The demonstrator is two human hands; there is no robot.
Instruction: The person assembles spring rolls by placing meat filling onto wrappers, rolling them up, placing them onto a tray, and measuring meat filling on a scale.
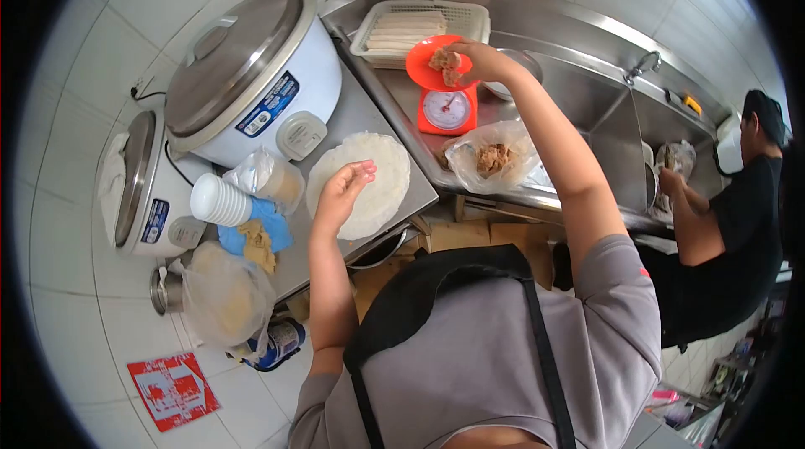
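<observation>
My left hand (342, 191) hovers over a round, thin, pale dough sheet (369, 207) on the metal counter, its fingers extended and nothing visible in them. Reaching further off, my right hand (485, 62) has its fingers closed around a clump of brownish meat filling (444, 63) at an orange plate (417, 70). This plate rests on an orange kitchen scale (447, 111) with a round dial. Beside the scale lies an open clear plastic bag (524, 145) with more meat filling (495, 159) inside.
A white basket (481, 20) holds several pale rolls (407, 26). Two large rice cookers (251, 72) stand left, near stacked white cups (220, 200) and a blue cloth (267, 223). A metal sink (579, 88) lies right, where another person (729, 223) works.
</observation>
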